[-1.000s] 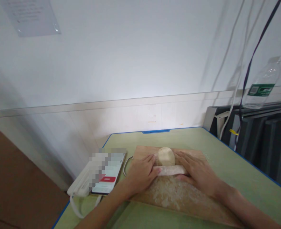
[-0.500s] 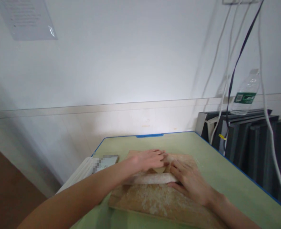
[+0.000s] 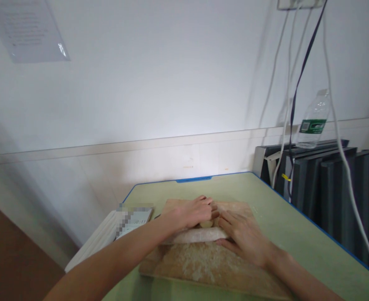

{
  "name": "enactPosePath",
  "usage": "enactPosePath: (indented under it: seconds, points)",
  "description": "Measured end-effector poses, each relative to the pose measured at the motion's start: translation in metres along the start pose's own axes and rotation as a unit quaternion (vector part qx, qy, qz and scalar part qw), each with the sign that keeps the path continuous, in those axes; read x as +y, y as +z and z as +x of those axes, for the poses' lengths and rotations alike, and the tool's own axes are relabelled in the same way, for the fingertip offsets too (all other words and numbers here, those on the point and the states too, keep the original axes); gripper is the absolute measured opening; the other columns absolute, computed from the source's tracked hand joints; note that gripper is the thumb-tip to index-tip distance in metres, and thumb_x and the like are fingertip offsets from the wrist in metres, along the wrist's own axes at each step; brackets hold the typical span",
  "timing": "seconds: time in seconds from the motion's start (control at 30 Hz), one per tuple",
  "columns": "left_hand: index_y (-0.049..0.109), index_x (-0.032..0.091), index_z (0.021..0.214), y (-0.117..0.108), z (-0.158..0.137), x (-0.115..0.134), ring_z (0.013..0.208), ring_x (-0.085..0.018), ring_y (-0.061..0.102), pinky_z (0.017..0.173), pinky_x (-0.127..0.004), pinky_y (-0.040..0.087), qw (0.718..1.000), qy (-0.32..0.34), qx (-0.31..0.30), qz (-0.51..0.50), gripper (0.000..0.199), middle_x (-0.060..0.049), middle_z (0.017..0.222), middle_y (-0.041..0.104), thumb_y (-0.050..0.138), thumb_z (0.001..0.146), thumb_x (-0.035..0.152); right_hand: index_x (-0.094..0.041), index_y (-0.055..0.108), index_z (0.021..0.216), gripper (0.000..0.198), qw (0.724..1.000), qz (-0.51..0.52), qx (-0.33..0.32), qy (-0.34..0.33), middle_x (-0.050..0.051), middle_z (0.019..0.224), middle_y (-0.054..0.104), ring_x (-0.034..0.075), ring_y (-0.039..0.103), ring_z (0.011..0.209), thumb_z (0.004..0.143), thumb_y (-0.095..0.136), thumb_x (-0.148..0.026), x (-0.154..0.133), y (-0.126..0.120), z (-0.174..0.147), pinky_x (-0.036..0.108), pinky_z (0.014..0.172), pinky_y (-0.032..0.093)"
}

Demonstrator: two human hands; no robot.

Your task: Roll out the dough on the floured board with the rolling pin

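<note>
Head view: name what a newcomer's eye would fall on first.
Probably the left hand over a pale lump of dough and the right hand at the end of a whitish cylindrical rolling pin, low in the middle. Beneath them lies a brown, flour-dusted wooden board on a pale green, blue-edged table. Next, at the right, a clear plastic bottle with a green label sits atop dark grey panels.

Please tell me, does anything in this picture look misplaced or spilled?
The clear bottle stands on the top edges of the dark panels, an odd perch; it seems to lean, though the lens may exaggerate this. White powder lies loose on the wooden board, but near the dough and rolling pin it looks ordinary.
</note>
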State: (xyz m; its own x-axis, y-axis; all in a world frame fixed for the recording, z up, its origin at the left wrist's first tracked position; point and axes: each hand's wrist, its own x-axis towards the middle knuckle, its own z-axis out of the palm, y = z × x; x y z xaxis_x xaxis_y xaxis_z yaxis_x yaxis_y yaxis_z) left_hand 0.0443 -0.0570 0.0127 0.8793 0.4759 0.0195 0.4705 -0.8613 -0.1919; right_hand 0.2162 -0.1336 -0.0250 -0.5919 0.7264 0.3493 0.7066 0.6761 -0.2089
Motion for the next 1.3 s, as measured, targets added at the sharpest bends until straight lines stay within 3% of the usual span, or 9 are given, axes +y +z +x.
enactPosePath:
  seconds: [0.1,0.33,0.5,0.67,0.8,0.93,1.1,1.2,1.3]
  points:
    - [0.058,0.019,0.072,0.002,0.006,0.001,0.095,-0.019,0.05,0.086,-0.03,0.034,0.997,0.06,-0.03,0.024,0.015,-0.002,0.085,0.063,0.053,0.076,0.006,-0.016,0.049,0.114,0.036,1.0,0.002,0.002,-0.01,0.012,0.117,0.054,0.025,0.046,0.111,0.08,0.051,-0.03,0.0,-0.001,0.0,0.041,0.091,0.038]
    - [0.053,0.012,0.103,-0.004,0.0,0.001,0.107,-0.021,0.046,0.092,-0.033,0.033,0.997,0.051,-0.048,0.019,0.025,-0.011,0.109,0.056,0.045,0.081,0.007,-0.015,0.05,0.115,0.039,1.0,-0.012,0.007,-0.004,0.014,0.117,0.054,0.027,0.047,0.111,0.081,0.051,-0.033,0.002,0.003,-0.001,0.041,0.09,0.039]
    - [0.028,0.015,0.132,-0.026,-0.018,-0.017,0.129,-0.023,0.025,0.103,-0.032,0.023,0.992,0.012,-0.084,-0.092,0.082,-0.013,0.14,0.03,0.07,0.063,0.026,-0.015,0.054,0.108,0.033,0.999,-0.032,0.002,0.004,0.014,0.106,0.058,0.028,0.052,0.099,0.082,0.048,-0.034,0.0,0.001,-0.001,0.041,0.082,0.042]
    - [0.026,0.013,0.136,-0.01,-0.005,-0.017,0.133,-0.024,0.013,0.105,-0.043,0.017,0.977,-0.13,-0.044,-0.164,0.053,-0.013,0.143,0.022,0.017,0.093,0.044,-0.015,0.055,0.098,0.026,0.999,-0.051,-0.01,0.004,0.011,0.097,0.059,0.026,0.053,0.09,0.083,0.046,-0.035,-0.002,0.0,-0.001,0.039,0.076,0.043]
    - [0.032,0.008,0.132,0.017,0.013,-0.007,0.132,-0.023,0.015,0.107,-0.041,0.017,0.971,-0.167,-0.001,-0.169,0.048,-0.015,0.139,0.031,0.021,0.094,0.034,-0.015,0.055,0.1,0.029,0.998,-0.054,-0.011,0.006,0.011,0.099,0.059,0.026,0.053,0.092,0.084,0.045,-0.037,-0.003,0.002,0.0,0.039,0.077,0.043]
    - [0.031,0.01,0.134,0.025,0.011,-0.007,0.133,-0.018,0.01,0.108,-0.037,0.016,0.975,-0.126,0.029,-0.182,0.044,-0.011,0.141,0.028,0.026,0.094,0.028,-0.013,0.055,0.104,0.032,0.998,-0.055,-0.009,0.004,0.013,0.102,0.059,0.027,0.053,0.097,0.084,0.046,-0.037,-0.003,0.003,0.002,0.041,0.081,0.042]
    - [0.043,0.019,0.127,0.023,0.005,-0.013,0.13,-0.011,0.024,0.105,-0.028,0.024,0.978,-0.064,0.021,-0.196,0.036,-0.004,0.14,0.032,0.031,0.093,0.021,-0.014,0.057,0.102,0.036,0.998,-0.054,-0.018,-0.018,0.013,0.107,0.059,0.028,0.052,0.103,0.085,0.044,-0.043,-0.001,0.001,0.005,0.042,0.086,0.04]
    - [0.036,0.017,0.132,0.022,0.002,-0.015,0.131,-0.011,0.018,0.106,-0.027,0.02,0.979,-0.052,0.022,-0.197,0.039,-0.006,0.142,0.026,0.032,0.093,0.024,-0.014,0.053,0.11,0.042,0.996,-0.067,-0.015,-0.054,0.013,0.117,0.055,0.027,0.047,0.111,0.085,0.043,-0.047,-0.001,-0.001,0.005,0.041,0.09,0.038]
    - [0.021,0.013,0.137,0.013,-0.012,-0.015,0.133,-0.014,0.013,0.107,-0.03,0.017,0.977,-0.076,0.036,-0.194,0.049,-0.01,0.144,0.019,0.029,0.094,0.035,-0.014,0.054,0.108,0.043,0.992,-0.111,-0.015,-0.056,0.013,0.108,0.059,0.027,0.054,0.099,0.083,0.045,-0.048,-0.003,-0.001,0.004,0.04,0.081,0.043]
